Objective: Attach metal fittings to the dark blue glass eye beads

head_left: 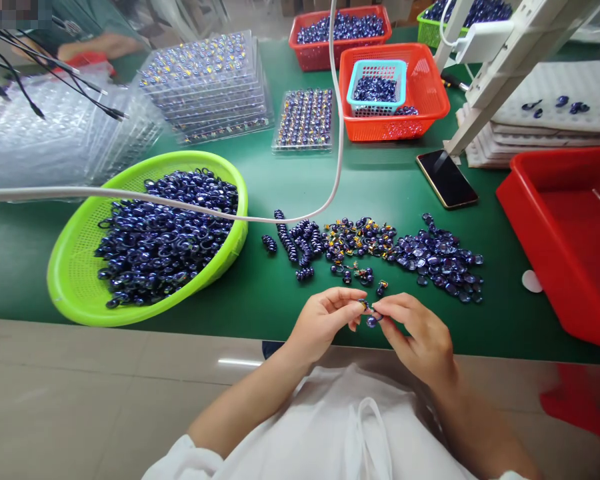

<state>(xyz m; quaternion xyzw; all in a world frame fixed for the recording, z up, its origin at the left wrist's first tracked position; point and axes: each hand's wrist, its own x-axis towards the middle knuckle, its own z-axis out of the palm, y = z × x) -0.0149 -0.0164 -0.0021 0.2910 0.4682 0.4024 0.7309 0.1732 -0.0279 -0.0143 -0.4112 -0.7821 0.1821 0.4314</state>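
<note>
Head view: the left hand (325,321) and right hand (420,333), fingers curled, pinch a small blue piece (371,321) between their tips over the near edge of the green table (260,293), seemingly joining parts. Loose pieces (440,260) lie just beyond. Such work calls for fine fingertip control.

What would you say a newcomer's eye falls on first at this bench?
Likely the lime-green basket at left, heaped with shiny dark-blue pieces. Next, the loose piles of them mid-table, and just below, the left hand and right hand pinching a small piece together.
</note>
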